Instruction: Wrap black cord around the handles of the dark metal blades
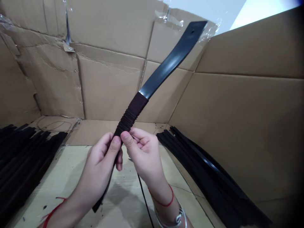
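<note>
A long, flat, glossy black strap (163,73) with a small hole near its far end slants up to the right in front of me. Dark brown cord (133,111) is wound in tight turns around its middle. My left hand (101,158) is closed on the strap just below the winding. At the winding's lower end, my right hand (144,155) pinches the strap and cord between thumb and fingers. A loose length of thin cord (145,198) hangs below the right hand. The strap's near end shows under my left wrist.
Several dark strips (21,158) lie in a pile on the left. More black straps (201,171) lie along the right side. Cardboard walls (111,85) surround the pale work surface (125,202). A small dark pointed thing (130,159) shows behind my right hand.
</note>
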### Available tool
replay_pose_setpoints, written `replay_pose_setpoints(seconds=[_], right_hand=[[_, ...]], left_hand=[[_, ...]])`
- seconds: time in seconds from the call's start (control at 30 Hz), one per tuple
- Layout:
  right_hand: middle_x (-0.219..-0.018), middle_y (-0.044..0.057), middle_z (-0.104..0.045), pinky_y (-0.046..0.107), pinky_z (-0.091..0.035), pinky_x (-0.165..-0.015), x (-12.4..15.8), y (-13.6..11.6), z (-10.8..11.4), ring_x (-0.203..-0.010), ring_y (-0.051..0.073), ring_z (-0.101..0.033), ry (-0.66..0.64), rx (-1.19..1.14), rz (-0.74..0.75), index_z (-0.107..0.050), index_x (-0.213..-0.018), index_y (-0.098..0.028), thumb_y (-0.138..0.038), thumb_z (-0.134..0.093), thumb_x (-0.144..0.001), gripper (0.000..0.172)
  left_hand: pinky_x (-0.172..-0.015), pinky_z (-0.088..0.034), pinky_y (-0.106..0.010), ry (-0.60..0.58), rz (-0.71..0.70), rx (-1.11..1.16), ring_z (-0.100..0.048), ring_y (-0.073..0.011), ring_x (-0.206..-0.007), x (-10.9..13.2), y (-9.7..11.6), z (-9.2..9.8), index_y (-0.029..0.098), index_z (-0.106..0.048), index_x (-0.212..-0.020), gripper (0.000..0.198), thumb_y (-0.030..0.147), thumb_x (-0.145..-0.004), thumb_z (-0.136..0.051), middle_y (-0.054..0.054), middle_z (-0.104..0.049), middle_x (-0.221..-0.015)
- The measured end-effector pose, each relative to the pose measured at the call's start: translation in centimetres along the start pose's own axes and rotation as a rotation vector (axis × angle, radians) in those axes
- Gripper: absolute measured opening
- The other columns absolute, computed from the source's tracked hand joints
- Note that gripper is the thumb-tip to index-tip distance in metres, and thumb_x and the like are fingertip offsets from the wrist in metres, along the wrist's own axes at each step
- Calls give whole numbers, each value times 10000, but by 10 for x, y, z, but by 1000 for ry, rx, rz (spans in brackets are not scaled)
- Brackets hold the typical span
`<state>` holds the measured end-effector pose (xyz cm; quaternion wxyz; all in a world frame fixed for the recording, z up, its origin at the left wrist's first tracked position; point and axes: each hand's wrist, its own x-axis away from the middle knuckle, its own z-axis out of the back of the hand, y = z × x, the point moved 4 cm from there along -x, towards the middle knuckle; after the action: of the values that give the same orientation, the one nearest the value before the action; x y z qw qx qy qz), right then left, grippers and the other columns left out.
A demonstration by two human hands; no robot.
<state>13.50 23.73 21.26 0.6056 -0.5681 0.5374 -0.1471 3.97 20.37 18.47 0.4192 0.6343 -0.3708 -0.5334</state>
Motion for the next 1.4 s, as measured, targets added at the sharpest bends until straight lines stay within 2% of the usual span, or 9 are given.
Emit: replay_pose_setpoints(seconds=[0.13, 0.33, 0.47, 0.6, 0.83, 1.0, 1.1, 1.23, 1.4], right_hand=[[-401, -84, -442, 132, -336, -298, 3, 3, -2, -302, 69, -481, -36, -28, 11, -544, -708, -153, -373, -609, -893, 295], [-484, -2, -620, 164, -483, -379, 2, 11, -2, -413, 122, -621, -212, -8, -178, -548, -706, -144, -391, -639, -866, 308], [-638, 20, -689, 222, -589, -510, 0, 7, -3, -571, 140, -685, -198, -58, -107, -660, -771, -124, -281, -702, -808, 166], [-572, 7, -655, 173, -547, -438, 2, 4, -8, -484, 114, -646, -95, -39, -18, -681, -718, -107, -191, -687, -793, 112], [-501, -21, -578, 115, -473, -382, 8, -4, -5, -407, 61, -548, 69, 31, 75, -671, -678, -114, -186, -699, -775, 124], [-502, 18, -641, 175, -541, -464, 6, -3, -2, -447, 110, -624, -157, 36, -57, -693, -751, -109, -246, -669, -839, 165], [-576, 37, -684, 199, -559, -502, 5, -5, -3, -540, 146, -677, -178, 59, -17, -692, -729, -120, -233, -658, -838, 161], [-520, 16, -638, 131, -460, -406, 9, -11, -2, -448, 96, -604, -3, 128, 39, -652, -619, -124, -193, -693, -791, 190], [-505, 29, -653, 172, -514, -377, 16, -11, -4, -408, 135, -627, 10, 34, -63, -697, -770, -126, -290, -703, -804, 168]], left_hand=[[-579, -462, -178, -158, -14, 56, -558, -82, -568, -1, 8, 0, 181, -499, -834, 248, 402, -905, -587, 41, -567, -634], [-682, -512, -273, -439, 295, 410, -579, -144, -663, -4, 6, 13, 156, -586, -895, 330, 476, -916, -512, -29, -603, -700], [-427, -306, -143, -336, 362, 588, -279, -46, -449, -8, -5, 12, 158, -552, -803, 388, 529, -805, -665, 68, -377, -506], [-371, -113, -128, -306, 364, 568, -87, -21, -401, -9, -15, 3, 157, -532, -749, 537, 681, -727, -648, 114, -219, -428], [-395, -93, -153, -353, 390, 543, -102, -25, -417, -10, -18, 0, 149, -486, -640, 617, 753, -710, -593, 93, -213, -447], [-448, -196, -167, -566, 311, 603, -226, -47, -466, -10, -11, 4, 123, -562, -746, 450, 555, -869, -542, 22, -410, -541], [-400, -144, -147, -536, 295, 667, -172, -30, -420, -11, -12, 2, 136, -534, -705, 450, 564, -821, -613, 66, -318, -499], [-324, -51, -157, -588, 377, 713, -92, -6, -340, -6, -17, -15, 167, -364, -510, 636, 713, -751, -583, 97, -184, -422], [-363, -78, -177, -553, 398, 663, -126, -21, -365, 1, -16, -16, 165, -374, -501, 651, 737, -769, -530, 85, -182, -416]])
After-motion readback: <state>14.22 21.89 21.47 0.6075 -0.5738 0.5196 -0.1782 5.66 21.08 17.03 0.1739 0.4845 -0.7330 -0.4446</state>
